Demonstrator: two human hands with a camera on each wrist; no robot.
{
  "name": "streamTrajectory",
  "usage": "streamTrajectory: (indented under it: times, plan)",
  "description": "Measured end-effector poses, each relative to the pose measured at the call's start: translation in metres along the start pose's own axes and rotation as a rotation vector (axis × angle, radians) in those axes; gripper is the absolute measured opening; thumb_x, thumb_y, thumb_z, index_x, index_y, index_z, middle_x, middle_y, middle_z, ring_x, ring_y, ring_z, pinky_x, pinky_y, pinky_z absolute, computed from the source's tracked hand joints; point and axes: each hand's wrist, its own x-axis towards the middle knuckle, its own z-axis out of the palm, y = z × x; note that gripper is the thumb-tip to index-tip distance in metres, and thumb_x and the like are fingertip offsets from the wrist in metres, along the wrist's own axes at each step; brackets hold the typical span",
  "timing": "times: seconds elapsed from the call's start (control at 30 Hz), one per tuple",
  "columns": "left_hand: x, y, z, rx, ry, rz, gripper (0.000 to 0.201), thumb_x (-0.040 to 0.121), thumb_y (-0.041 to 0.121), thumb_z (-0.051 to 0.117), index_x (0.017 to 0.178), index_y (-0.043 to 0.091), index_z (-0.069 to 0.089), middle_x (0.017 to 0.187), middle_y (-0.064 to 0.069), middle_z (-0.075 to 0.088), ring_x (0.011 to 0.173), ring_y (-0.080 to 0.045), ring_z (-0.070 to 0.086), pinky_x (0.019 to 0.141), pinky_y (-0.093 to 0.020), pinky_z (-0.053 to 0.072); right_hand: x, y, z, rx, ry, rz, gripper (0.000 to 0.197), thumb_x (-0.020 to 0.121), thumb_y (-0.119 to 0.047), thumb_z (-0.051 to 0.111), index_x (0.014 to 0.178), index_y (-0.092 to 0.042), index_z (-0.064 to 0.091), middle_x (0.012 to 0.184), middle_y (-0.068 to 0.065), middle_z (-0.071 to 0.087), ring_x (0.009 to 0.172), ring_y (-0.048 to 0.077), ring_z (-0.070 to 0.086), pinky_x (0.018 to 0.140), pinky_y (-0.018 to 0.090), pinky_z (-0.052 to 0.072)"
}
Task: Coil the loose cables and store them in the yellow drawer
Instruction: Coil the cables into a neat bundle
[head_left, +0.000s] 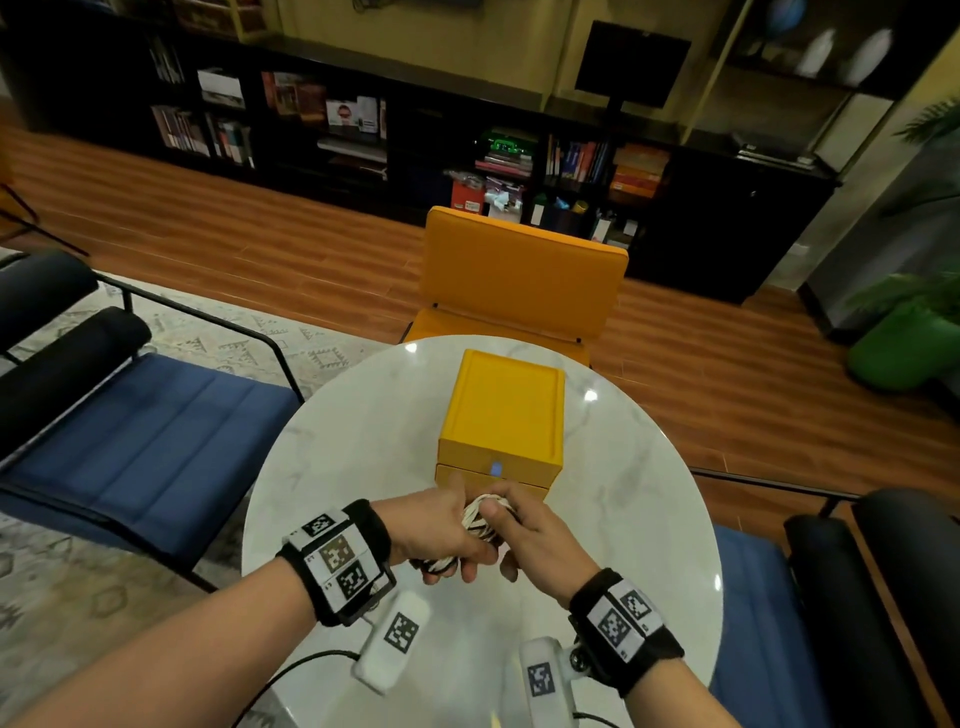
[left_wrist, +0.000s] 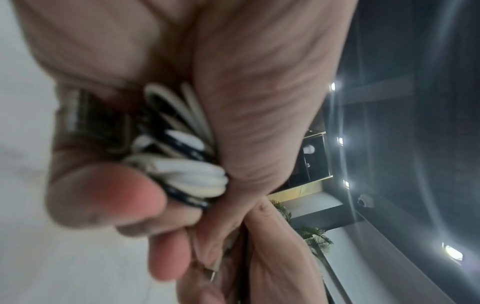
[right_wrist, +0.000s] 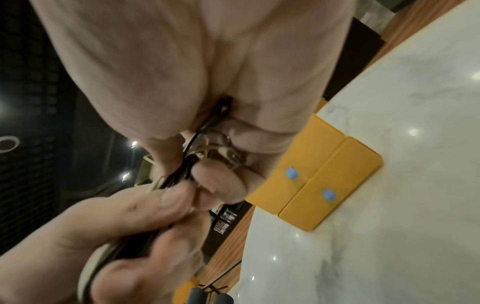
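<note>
Closest, gripped between both hands above the near part of the round white marble tabletop (head_left: 363, 457): a tight bundle of coiled white and black cables (head_left: 480, 512). Held by the left hand (head_left: 441, 530) with fingers curled round the lower loops and the thumb side pressed against the stack, likely so the turns could not spring apart. Pinched from the other side by the right hand (head_left: 530, 535), thumb over the top of the coil and fingertips tucked underneath, seemingly to tuck in or steady a last end; whether any loose tail remained, not discernible. Seen in the left wrist view as flat white and dark strands (left_wrist: 187, 170) stacked side by side against the palm, which suggests the coiling was nearly finished. Worn on both wrists: black straps with printed square markers.

Just beyond the knuckles, almost touching them: the small yellow plastic drawer box (head_left: 501, 415) with blue tabs on its fronts. Shown shut in the right wrist view, both yellow fronts (right_wrist: 330, 185) flush, so a free hand would probably be needed for the pull. Kept close, presumably for a short transfer.

Further past the box: an orange padded chair (head_left: 524, 270); off to the left hand's side, a blue cushioned bench (head_left: 150, 441).
</note>
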Motion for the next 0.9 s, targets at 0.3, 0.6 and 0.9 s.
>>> streamTrajectory:
  times: [0.3, 0.6, 0.9]
  plan:
    - [0.001, -0.015, 0.022, 0.130, 0.358, 0.172, 0.025, 0.095, 0.035, 0.060, 0.109, 0.026, 0.042, 0.098, -0.005, 0.064, 0.068, -0.022, 0.069, 0.046, -0.026, 0.053, 0.000, 0.007, 0.017, 0.242, 0.235, 0.073, 0.017, 0.103, -0.024, 0.048, 0.108, -0.015, 0.062, 0.060, -0.006, 0.056, 0.049, 0.007, 0.045, 0.045, 0.024, 0.034]
    - [0.006, -0.026, 0.032, 0.164, 0.403, 0.223, 0.015, 0.101, 0.031, 0.053, 0.104, 0.027, 0.039, 0.082, 0.008, 0.057, 0.064, -0.008, 0.054, 0.050, -0.024, 0.043, 0.004, 0.002, 0.028, 0.266, 0.322, 0.160, 0.022, 0.103, -0.031, 0.046, 0.107, -0.020, 0.064, 0.091, 0.005, 0.067, 0.068, 0.015, 0.060, 0.055, 0.030, 0.049]
    - [0.002, -0.037, 0.002, -0.136, 0.039, 0.011, 0.034, 0.091, 0.019, 0.058, 0.124, 0.019, 0.048, 0.081, -0.006, 0.049, 0.054, -0.011, 0.038, 0.042, -0.023, 0.026, -0.014, 0.012, 0.003, -0.912, -0.069, -0.227, 0.088, 0.093, -0.068, 0.034, 0.156, -0.022, -0.007, 0.166, 0.001, -0.001, 0.151, 0.016, -0.002, 0.122, 0.038, 0.010]
